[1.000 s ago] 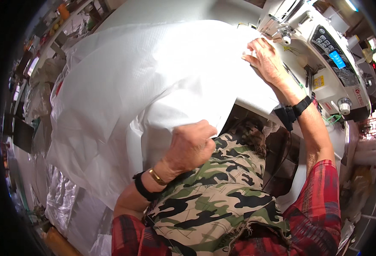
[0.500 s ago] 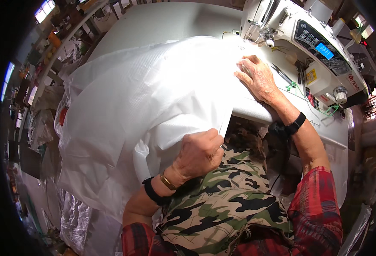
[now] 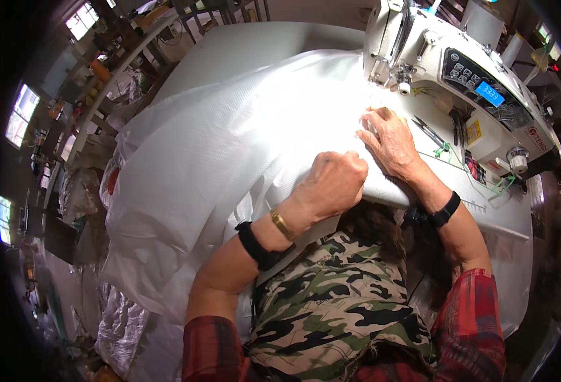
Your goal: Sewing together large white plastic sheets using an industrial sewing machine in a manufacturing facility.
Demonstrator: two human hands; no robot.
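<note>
white cloth [image 3: 178,184], head view: spread across the left and middle of a pale table [image 3: 242,41], up to the sewing machine [image 3: 465,83], and hanging over at left. slim dark tool [image 3: 429,131] and green thread [image 3: 444,150] lie just beside the right hand [image 3: 390,141]; crumpled clear plastic [image 3: 120,328] below the cloth at left. left forearm [image 3: 226,267] blocks part of the near edge. material: thin, finely ribbed, soft folds; glare hides the weave near the machine. left hand [image 3: 336,181]: closed fist on the cloth's edge, fingertips hidden. right hand: fingers bent, thumb slightly apart, tips on cloth; cannot tell whether pinching.
</note>
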